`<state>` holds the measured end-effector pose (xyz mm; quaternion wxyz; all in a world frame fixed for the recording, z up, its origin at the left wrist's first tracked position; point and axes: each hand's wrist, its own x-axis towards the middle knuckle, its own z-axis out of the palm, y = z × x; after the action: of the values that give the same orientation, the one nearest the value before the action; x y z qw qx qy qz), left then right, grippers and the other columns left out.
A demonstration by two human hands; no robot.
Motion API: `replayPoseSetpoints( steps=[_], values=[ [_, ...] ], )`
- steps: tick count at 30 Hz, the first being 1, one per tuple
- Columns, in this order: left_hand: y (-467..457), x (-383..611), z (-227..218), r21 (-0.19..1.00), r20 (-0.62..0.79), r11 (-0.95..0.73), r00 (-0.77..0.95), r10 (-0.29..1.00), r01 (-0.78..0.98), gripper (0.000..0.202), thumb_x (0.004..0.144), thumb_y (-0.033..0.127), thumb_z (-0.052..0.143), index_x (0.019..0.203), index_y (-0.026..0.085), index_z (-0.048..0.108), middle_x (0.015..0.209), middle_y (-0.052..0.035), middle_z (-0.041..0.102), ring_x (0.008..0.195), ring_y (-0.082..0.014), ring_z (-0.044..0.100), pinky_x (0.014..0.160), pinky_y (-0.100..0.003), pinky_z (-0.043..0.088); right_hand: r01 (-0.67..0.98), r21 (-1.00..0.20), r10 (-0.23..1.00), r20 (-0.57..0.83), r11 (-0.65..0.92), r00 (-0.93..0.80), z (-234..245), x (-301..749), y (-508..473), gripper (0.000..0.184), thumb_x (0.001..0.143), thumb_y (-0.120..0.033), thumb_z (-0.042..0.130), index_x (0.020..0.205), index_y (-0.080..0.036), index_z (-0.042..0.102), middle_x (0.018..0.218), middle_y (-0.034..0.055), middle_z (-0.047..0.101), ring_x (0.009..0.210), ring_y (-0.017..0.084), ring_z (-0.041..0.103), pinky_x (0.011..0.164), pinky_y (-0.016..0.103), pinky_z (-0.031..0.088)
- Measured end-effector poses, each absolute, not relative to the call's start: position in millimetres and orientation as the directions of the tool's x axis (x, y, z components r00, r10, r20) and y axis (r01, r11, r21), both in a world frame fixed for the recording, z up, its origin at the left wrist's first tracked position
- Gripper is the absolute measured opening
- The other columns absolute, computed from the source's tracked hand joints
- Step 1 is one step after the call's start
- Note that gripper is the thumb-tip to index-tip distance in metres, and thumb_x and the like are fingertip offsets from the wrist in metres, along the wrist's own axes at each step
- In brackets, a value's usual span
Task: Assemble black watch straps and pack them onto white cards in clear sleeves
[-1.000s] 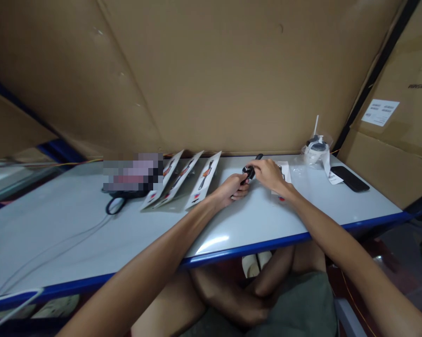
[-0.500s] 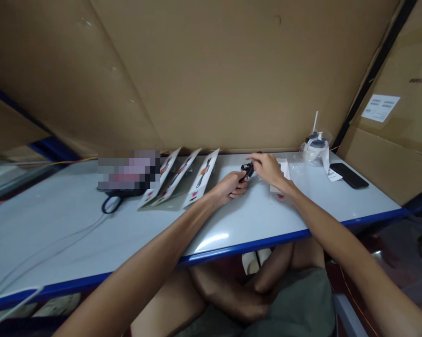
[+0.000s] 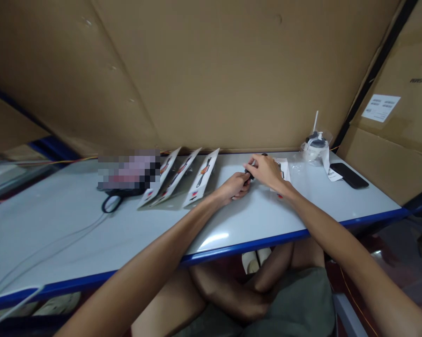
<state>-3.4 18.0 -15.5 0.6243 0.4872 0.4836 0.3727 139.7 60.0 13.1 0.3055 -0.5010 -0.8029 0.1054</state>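
Observation:
My left hand (image 3: 234,185) is closed around one end of a small black watch-like object (image 3: 250,175), resting on the white table (image 3: 91,224). My right hand (image 3: 263,169) pinches the same object from above, its fingers covering most of it. Under my right hand lies a white printed card (image 3: 285,168). Three similar long white cards (image 3: 182,180) showing watches lie fanned out to the left of my hands.
A bagged item with a white tag (image 3: 316,145) and a black phone (image 3: 349,175) sit at the far right. Black scissors (image 3: 110,204) and thin cables (image 3: 56,248) lie at the left. Cardboard walls rise behind the table. My crossed legs show under its blue edge.
My right hand has closed down over the black object, hiding more of it. My left hand keeps its grip in nearly the same spot.

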Motion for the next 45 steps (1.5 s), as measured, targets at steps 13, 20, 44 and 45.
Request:
replayPoseSetpoints(
  steps=[13, 20, 44, 45],
  values=[
    [17.7, -3.2, -16.4, 0.966, -0.252, 0.258, 0.233, 0.939, 0.006, 0.033, 0.106, 0.029, 0.040, 0.074, 0.021, 0.042, 0.048, 0.0094, 0.030, 0.030, -0.0045, 0.020, 0.032, -0.016, 0.011, 0.707, -0.533, 0.883, 0.339, 0.465, -0.325, 10.2, 137.9, 62.9, 0.004, 0.089, -0.024, 0.070, 0.090, -0.022, 0.074, 0.077, 0.0000, 0.073, 0.078, 0.017, 0.065, 0.072, 0.025, 0.041],
    [16.0, -1.7, -11.4, 0.955, -0.289, 0.295, 0.206, 0.935, -0.002, 0.034, 0.107, 0.024, 0.032, 0.074, 0.022, 0.041, 0.045, 0.0098, 0.028, 0.029, -0.0053, 0.020, 0.031, -0.016, 0.010, 0.551, -0.665, 0.859, 0.314, 0.503, -0.405, 7.7, 143.5, 74.1, 0.024, 0.080, -0.005, 0.058, 0.080, -0.018, 0.078, 0.066, -0.0041, 0.068, 0.067, 0.012, 0.061, 0.066, 0.022, 0.039],
    [16.0, 0.1, -13.0, 0.966, -0.259, 0.258, 0.188, 0.947, 0.028, 0.036, 0.107, 0.026, 0.034, 0.071, 0.022, 0.039, 0.046, 0.0090, 0.029, 0.030, -0.0054, 0.020, 0.031, -0.018, 0.011, 0.638, -0.607, 0.879, 0.367, 0.474, -0.304, 1.1, 130.9, 65.4, 0.017, 0.085, -0.012, 0.068, 0.099, -0.018, 0.072, 0.084, 0.0021, 0.074, 0.080, 0.017, 0.067, 0.077, 0.026, 0.047],
    [16.5, -0.1, -14.1, 0.967, -0.253, 0.253, 0.188, 0.949, 0.025, 0.036, 0.107, 0.026, 0.035, 0.071, 0.022, 0.039, 0.046, 0.0088, 0.029, 0.030, -0.0054, 0.020, 0.031, -0.018, 0.011, 0.637, -0.601, 0.874, 0.376, 0.483, -0.307, 0.2, 130.5, 66.2, 0.018, 0.084, -0.010, 0.067, 0.100, -0.018, 0.072, 0.085, 0.0027, 0.074, 0.081, 0.017, 0.067, 0.078, 0.027, 0.047]
  ],
)
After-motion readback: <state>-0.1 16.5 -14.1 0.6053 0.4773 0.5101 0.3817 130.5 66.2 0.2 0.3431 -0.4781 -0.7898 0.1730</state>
